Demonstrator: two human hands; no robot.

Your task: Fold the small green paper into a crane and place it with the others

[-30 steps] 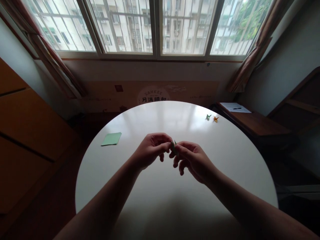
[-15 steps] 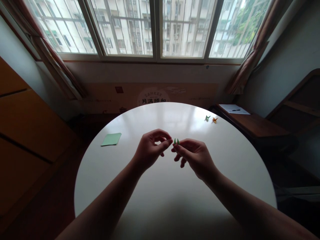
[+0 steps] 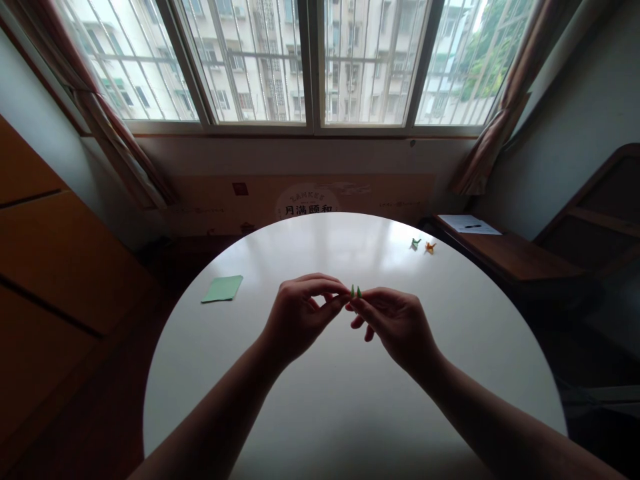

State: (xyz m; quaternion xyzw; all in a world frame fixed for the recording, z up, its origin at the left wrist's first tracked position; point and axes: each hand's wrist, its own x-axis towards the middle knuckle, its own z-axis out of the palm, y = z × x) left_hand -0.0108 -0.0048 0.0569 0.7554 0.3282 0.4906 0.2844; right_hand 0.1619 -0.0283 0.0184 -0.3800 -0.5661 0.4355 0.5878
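Note:
Between my two hands, above the white table [image 3: 320, 413], is a small piece of folded green paper [image 3: 359, 292] with two narrow points sticking up. My right hand [image 3: 400, 323] pinches it between thumb and forefinger, its other fingers curled loosely below. From the other side, my left hand [image 3: 305, 313] meets it with thumb and forefinger pressed together at the paper's left point. The lower part of the paper is hidden by my fingers.
A stack of light green paper squares [image 3: 223, 289] lies on the table's left. At the far right stand a green paper crane [image 3: 415, 244] and an orange paper crane [image 3: 430, 247]. Beyond the table edge, a wooden bench [image 3: 520, 253] carries a white sheet [image 3: 463, 225] with a pen.
My left hand has moved right, and its fingertips now close on the folded paper's left point. The right hand keeps its pinch. The camera view has tilted up slightly.

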